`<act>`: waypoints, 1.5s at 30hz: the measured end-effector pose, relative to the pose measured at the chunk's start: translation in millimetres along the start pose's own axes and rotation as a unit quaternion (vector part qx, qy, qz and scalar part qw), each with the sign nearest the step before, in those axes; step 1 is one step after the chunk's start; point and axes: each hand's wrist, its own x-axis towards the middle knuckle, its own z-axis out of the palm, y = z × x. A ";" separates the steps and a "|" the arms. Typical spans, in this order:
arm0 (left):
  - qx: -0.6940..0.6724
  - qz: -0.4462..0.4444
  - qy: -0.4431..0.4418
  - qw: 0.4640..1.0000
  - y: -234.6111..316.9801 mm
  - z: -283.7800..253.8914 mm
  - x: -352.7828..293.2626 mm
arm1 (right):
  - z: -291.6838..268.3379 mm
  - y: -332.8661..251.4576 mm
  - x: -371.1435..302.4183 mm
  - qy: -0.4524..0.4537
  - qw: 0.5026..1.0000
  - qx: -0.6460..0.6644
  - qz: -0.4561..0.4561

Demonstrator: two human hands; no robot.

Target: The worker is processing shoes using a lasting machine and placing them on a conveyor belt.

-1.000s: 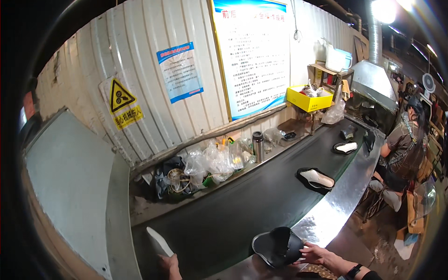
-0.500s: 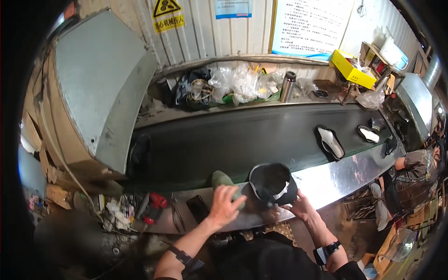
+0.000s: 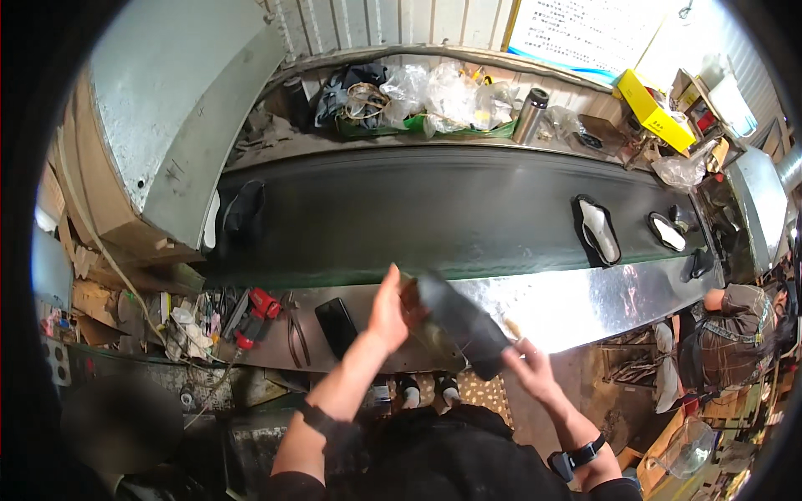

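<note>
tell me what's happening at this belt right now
The person's right hand grips the near end of a black shoe upper over the metal ledge; the left hand is at its far end. Motion blur hides finer detail. On the conveyor belt, two black shoes with white insides lie toward the right. A phone and pliers lie on the ledge.

Head-mounted fisheye camera looks steeply down, at close range, over the bare left grip (image 3: 389, 311) and bare right grip (image 3: 530, 369), facing across the flat black belt (image 3: 401, 221) toward the white corrugated metal wall (image 3: 401, 23).
</note>
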 end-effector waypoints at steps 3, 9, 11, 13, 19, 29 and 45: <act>0.144 -0.037 0.009 0.989 19.5 -36.0 30.0 | 43.6 17.2 -10.2 -0.022 0.939 -0.161 -0.302; 0.372 0.094 0.182 0.905 17.8 -64.7 72.7 | 95.7 29.0 -6.9 -0.027 0.913 -0.232 -0.334; 0.404 0.174 0.236 0.866 9.5 -57.6 82.9 | 108.2 35.9 4.2 0.072 0.934 -0.144 -0.318; 0.420 0.195 0.253 0.850 3.6 -62.4 89.0 | 115.6 29.5 14.5 0.103 0.948 -0.063 -0.293; 0.450 0.240 0.304 0.804 -21.9 -64.4 79.7 | 129.8 53.7 20.3 0.078 0.979 -0.004 -0.187; 0.614 0.069 0.326 0.716 -75.6 6.2 40.6 | 75.2 93.3 -31.9 0.005 0.986 -0.014 -0.167; 0.420 0.257 0.328 0.806 -46.4 -3.5 -45.4 | 48.1 22.9 50.2 -0.272 0.870 0.354 0.208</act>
